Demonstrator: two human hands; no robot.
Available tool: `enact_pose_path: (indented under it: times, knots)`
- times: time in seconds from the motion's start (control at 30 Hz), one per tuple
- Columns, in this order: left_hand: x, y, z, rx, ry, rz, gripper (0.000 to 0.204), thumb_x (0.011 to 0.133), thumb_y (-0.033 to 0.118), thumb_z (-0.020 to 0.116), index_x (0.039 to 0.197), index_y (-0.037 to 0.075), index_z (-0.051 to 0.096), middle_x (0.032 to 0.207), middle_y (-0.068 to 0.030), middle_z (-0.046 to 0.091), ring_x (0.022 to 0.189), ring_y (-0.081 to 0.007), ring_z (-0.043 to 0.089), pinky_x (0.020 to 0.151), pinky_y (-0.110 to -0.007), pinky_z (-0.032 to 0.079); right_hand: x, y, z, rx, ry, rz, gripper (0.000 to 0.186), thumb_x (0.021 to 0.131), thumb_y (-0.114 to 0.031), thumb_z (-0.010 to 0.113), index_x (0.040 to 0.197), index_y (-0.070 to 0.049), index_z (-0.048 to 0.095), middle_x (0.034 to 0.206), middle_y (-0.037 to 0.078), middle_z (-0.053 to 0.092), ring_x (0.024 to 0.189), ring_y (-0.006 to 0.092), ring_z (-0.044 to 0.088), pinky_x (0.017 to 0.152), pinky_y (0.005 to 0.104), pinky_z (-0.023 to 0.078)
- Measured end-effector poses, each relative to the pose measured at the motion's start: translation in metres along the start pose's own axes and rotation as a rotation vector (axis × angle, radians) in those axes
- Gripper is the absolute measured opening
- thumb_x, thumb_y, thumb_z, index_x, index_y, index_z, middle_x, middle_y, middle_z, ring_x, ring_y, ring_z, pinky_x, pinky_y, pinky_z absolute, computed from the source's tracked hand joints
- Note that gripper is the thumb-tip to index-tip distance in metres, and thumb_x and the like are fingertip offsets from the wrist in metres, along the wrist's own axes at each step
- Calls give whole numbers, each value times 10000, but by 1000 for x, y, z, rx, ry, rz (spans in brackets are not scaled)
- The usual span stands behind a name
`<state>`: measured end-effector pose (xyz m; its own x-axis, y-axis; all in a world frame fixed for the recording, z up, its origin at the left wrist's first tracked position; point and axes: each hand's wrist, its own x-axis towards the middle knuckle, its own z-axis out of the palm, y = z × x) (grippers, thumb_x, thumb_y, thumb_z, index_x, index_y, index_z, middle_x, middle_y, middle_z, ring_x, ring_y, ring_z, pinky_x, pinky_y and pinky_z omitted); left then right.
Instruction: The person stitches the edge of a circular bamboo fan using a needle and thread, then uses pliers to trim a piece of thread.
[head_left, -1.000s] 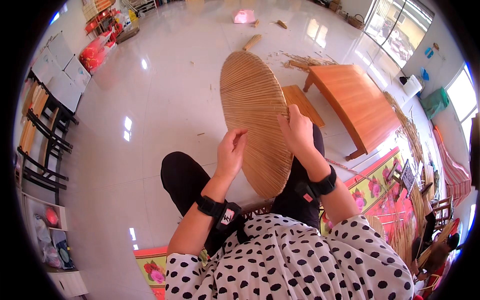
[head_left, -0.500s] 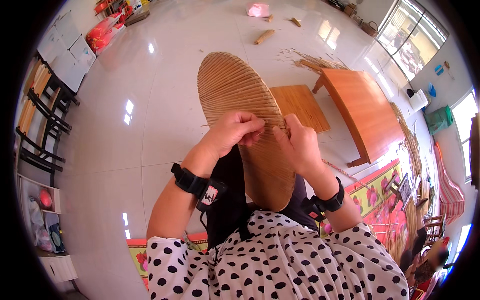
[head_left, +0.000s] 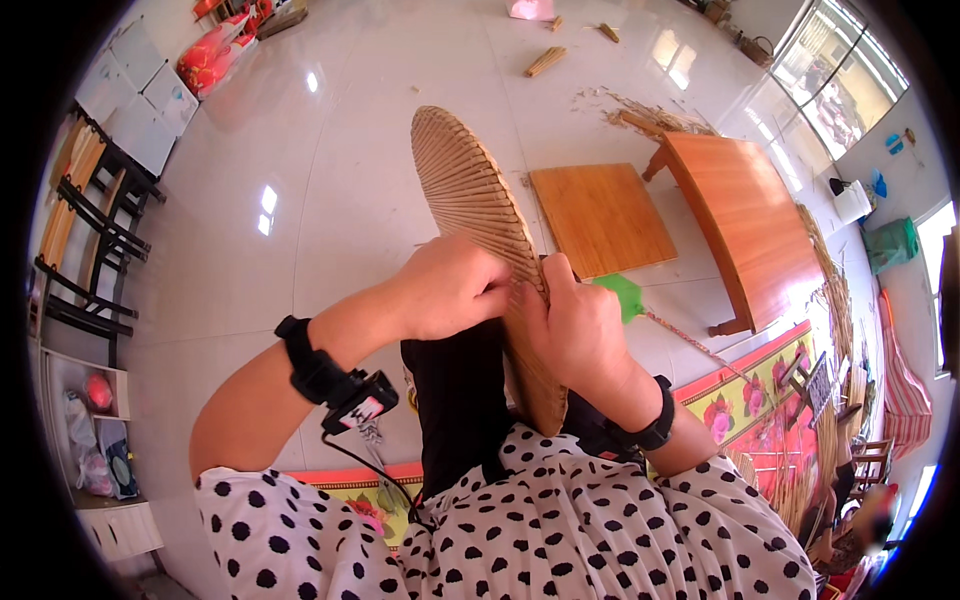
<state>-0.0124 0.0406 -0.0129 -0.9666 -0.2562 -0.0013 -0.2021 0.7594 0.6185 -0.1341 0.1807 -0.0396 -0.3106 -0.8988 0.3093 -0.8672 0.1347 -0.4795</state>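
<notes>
I see the person's right hand [head_left: 578, 325] holding the rim [head_left: 510, 212] of a tilted, pleated straw disc [head_left: 462, 175], while the left hand [head_left: 455, 288], its fingers curled, is just beside this rim, and a square wooden board [head_left: 605, 220] lies on the floor [head_left: 240, 380] beyond.

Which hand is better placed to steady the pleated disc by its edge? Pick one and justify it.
Right, it seems: the right hand appears wrapped around the edge of the pleated disc. The left hand is bunched close to that edge, no wraparound grip showing.

Straw disc [head_left: 463, 180] partly hidden by hands [head_left: 455, 287]; pink object [head_left: 530, 9] cropped.
</notes>
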Motion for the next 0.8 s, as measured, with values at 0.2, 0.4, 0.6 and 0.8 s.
enact_pose_path:
  times: [0.2,0.4,0.6,0.8]
  knots:
    - [-54,-24,-7,53,-55,-81,169,798,141,586,694,12,553,563,-153,479,514,-274,513,522,-367,406,15,34,2,19,87,27,218,882,-199,558,853,-8,457,565,218,551,539,434,558,512,493,456]
    - [-39,-62,5,-208,489,-46,253,812,-55,587,1057,10,590,990,-79,572,891,-184,567,805,-287,464,19,31,4,90,7,73,217,870,-194,582,884,0,486,613,245,562,601,448,568,562,512,450]
    - [17,-37,101,-245,836,206,300,730,2,728,1022,16,660,1018,-130,606,880,-288,615,767,-317,502,23,37,2,121,37,93,202,868,-186,588,860,-6,499,626,250,558,625,456,565,559,501,447]
    - [49,-25,123,-253,1177,242,210,734,-60,705,933,-4,666,863,-107,594,738,-226,588,630,-288,479,23,40,1,111,71,128,209,862,-181,596,814,-9,486,607,234,534,594,446,549,520,474,424]
